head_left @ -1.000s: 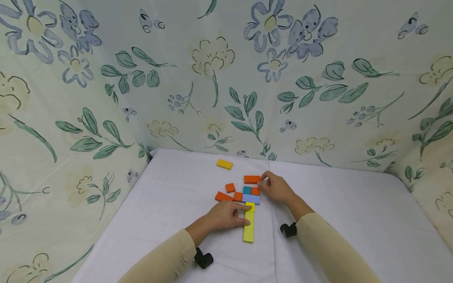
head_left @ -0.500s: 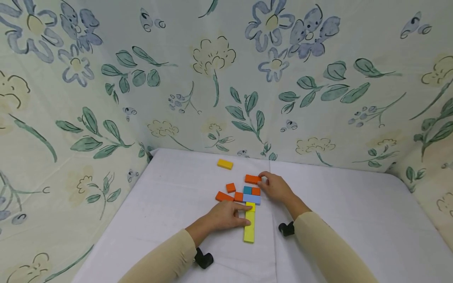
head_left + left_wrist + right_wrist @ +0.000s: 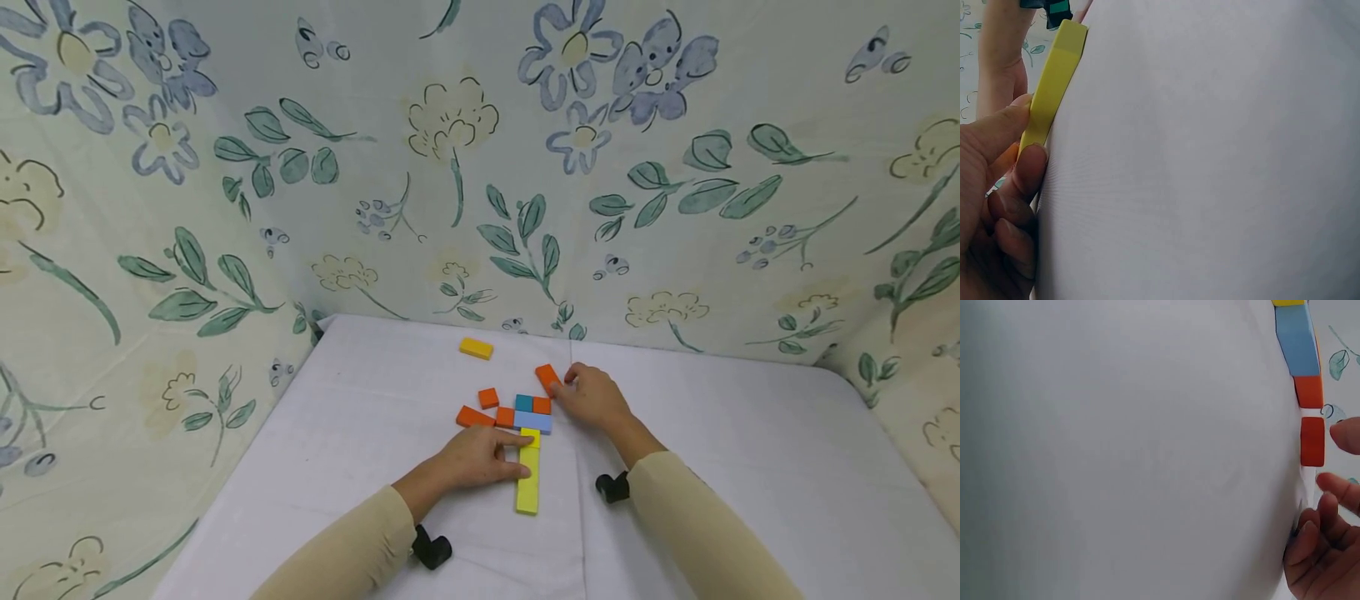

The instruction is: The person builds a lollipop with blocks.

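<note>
My left hand (image 3: 476,456) holds a column of yellow blocks. Its index fingertip lies over the small bright yellow block (image 3: 534,432) at the far end, and its thumb is at the side of the long yellow block (image 3: 528,494). In the left wrist view the fingertips are right at the long block. My right hand (image 3: 596,398) is beside an orange-red block (image 3: 547,377) that lies slanted, thumb at its near end and index finger apart from it. The right wrist view shows this block (image 3: 1312,442) beside the parted thumb and finger.
A light blue block (image 3: 532,422) caps the yellow column, with a teal block (image 3: 523,403) and a small orange block (image 3: 542,405) behind. More orange-red blocks (image 3: 476,416) lie to the left. A yellow-orange block (image 3: 476,348) rests near the back of the white-covered table (image 3: 390,375).
The orange-red block by my right hand has turned from lying crosswise to a slant and shifted slightly right. My right index finger has come off it. The left hand keeps its place.
</note>
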### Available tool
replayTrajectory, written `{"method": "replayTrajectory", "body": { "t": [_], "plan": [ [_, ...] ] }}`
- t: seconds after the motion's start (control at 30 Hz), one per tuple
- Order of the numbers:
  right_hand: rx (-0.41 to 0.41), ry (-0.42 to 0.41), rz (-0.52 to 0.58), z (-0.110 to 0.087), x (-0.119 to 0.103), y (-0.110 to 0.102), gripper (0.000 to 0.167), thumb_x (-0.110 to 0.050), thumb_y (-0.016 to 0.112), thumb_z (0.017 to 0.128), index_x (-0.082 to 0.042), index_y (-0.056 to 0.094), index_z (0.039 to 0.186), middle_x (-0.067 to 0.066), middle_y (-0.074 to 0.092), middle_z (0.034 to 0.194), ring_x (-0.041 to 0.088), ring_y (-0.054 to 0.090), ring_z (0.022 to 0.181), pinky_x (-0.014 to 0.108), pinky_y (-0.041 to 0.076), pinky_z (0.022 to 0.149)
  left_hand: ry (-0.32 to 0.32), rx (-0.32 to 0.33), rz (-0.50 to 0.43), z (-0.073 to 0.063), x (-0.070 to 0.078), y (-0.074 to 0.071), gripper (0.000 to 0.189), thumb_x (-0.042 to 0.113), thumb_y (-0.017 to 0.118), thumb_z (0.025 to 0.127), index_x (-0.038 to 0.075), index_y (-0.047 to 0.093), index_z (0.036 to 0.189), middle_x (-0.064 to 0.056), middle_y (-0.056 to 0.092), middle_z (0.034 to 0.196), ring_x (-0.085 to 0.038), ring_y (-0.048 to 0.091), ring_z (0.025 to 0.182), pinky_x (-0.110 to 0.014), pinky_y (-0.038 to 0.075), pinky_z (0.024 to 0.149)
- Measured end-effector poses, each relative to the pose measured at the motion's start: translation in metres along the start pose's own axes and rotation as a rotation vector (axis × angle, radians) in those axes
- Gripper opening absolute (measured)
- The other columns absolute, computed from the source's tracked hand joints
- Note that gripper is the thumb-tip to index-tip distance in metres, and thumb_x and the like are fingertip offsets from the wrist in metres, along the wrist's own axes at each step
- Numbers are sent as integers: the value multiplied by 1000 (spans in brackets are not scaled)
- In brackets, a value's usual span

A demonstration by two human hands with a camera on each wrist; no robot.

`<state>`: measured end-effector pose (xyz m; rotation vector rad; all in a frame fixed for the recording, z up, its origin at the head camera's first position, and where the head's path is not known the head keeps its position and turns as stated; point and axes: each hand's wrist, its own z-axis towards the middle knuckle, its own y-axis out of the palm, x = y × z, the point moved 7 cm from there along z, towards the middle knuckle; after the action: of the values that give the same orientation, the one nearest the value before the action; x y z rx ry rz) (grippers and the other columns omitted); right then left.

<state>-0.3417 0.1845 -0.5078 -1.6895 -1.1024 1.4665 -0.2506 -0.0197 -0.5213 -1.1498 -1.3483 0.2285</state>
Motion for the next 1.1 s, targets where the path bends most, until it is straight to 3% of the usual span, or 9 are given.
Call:
{"method": "replayTrajectory", "body": {
  "t": [0.2,0.4,0.57,0.83,1.1],
  "plan": [
    [-112,-101,60,6,1,0,63,-34,66,96,-22,43,153,8,56,97,23,53,88,35,44,72,3,-1,7,0,0,0,54,54,77,86,39,65,136,8,54,63,-7,51,60,-23,36,56],
    [-242,-126,18,10,1,-2,72,-34,67,95,-33,35,159,8,55,101,24,53,93,37,46,77,10,-4,9,1,0,1,54,54,77,86,39,65,137,8,54,63,-7,51,60,-23,36,55],
    [-306,-113,-17,13,-2,-3,76,-34,69,94,-34,32,160,10,55,99,25,53,93,40,46,80,10,-4,13,2,1,1,53,54,77,86,39,66,136,8,53,62,-7,51,60,-22,36,55],
    [-339,-93,-23,19,-4,-2,75,-31,73,92,-30,37,158,10,57,97,24,55,91,37,48,79,-2,-8,-2,0,2,0,54,54,78,86,39,66,136,7,53,61,-9,51,60,-23,35,55],
    [-269,-91,91,16,5,-4,73,-37,79,88,-20,42,150,8,55,93,22,54,86,32,45,73,-4,-1,1,-1,1,-1,53,53,77,86,39,66,136,8,53,64,-7,51,61,-22,36,56]
  ]
}}
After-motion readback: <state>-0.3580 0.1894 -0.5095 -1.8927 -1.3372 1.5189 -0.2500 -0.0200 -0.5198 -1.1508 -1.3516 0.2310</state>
